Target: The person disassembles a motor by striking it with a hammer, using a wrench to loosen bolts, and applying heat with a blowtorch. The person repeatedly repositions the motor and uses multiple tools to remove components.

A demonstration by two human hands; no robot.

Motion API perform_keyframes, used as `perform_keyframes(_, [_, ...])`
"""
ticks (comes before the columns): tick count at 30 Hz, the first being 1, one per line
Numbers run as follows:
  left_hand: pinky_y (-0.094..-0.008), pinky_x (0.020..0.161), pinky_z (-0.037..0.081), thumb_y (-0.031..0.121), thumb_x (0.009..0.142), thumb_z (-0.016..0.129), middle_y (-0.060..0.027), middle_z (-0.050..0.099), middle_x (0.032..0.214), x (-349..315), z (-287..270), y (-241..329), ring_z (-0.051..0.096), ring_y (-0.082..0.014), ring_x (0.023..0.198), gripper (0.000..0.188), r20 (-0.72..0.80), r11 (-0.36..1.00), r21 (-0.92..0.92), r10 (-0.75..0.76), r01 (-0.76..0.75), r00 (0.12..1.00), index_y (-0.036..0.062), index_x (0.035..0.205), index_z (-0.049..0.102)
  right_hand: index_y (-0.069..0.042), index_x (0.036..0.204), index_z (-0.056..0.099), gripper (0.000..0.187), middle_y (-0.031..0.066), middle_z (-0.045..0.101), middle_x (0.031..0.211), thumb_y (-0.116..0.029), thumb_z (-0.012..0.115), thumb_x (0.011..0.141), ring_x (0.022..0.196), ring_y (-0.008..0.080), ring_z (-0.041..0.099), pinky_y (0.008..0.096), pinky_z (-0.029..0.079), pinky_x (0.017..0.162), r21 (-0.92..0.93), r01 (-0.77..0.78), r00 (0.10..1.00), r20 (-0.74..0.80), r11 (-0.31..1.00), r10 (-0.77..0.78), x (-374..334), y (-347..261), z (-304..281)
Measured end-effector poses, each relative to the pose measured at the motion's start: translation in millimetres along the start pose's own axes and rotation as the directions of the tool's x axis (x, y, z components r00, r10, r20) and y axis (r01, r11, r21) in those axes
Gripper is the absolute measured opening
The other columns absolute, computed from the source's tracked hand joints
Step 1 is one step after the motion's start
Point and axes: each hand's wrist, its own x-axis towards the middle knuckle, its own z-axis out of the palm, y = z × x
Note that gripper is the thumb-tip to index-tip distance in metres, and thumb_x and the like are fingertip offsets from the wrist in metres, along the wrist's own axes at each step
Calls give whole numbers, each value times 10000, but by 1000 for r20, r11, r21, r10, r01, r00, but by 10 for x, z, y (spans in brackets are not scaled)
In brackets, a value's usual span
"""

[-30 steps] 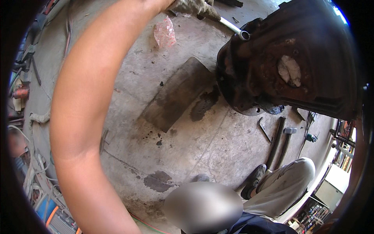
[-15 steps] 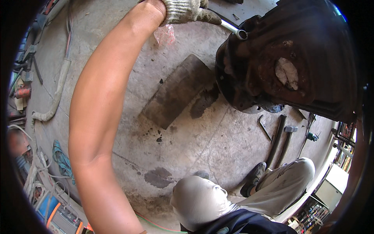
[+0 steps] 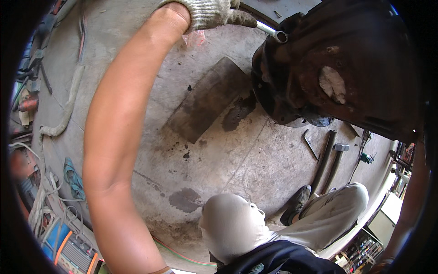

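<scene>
My left hand (image 3: pixel 214 13), in a grimy knitted work glove, is closed around a silver ring wrench (image 3: pixel 269 30) near the top edge. The wrench's ring end lies against the rim of a large, dark, rusty metal housing (image 3: pixel 365 64); whether it sits on a bolt I cannot tell. A pale, irregular opening or patch (image 3: pixel 332 84) shows on the housing's face. At the right rim my right forearm rises to the housing's lower right edge, and the hand itself is out of sight.
On the concrete floor lie a dark flat plate (image 3: pixel 210 100), a hammer (image 3: pixel 336 160), a dark bar (image 3: pixel 325 157) and a bent rod (image 3: pixel 310 145). Oil stains spot the floor. Hoses, cables and a blue-orange machine (image 3: pixel 68 251) line the left side. My bent knees are below.
The whole view has shifted slightly, and the housing appears a little higher. My left hand still grips the wrench, its ring end at nearly the same spot. More of my right forearm shows.
</scene>
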Motion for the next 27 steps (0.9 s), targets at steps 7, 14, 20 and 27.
perform_keyframes(7, [-397,854,552,649,916,594,-117,745,981,-16,-80,72,704,-288,932,586,64,995,80,-69,64,996,105,1058,758,14,1406,525,418,108,592,1396,-195,420,1060,1319,208,543,357,430,1121,18,52,998,-26,998,-52,298,-82,48])
perform_keyframes(14, [-460,815,554,760,878,523,-133,743,916,-267,121,189,704,-344,921,678,95,979,-84,-179,188,979,131,901,775,16,1406,534,416,94,588,1420,-185,418,1060,1334,195,537,342,426,1127,163,78,997,-31,984,-74,340,-286,103])
perform_keyframes(20, [-469,817,544,762,895,485,-162,734,930,-377,151,254,700,-367,922,705,-27,988,-29,-150,150,988,117,918,769,-136,1345,633,364,99,643,1364,-281,545,1024,1208,220,653,329,484,1037,-45,40,995,-88,998,-44,347,-394,65])
perform_keyframes(27, [-474,801,551,788,843,549,-172,740,953,-331,217,267,709,-363,936,704,18,986,56,-160,159,987,120,917,760,-73,1233,644,333,188,723,1033,-292,554,998,900,375,697,449,554,822,99,-31,979,-197,995,51,341,-554,89])
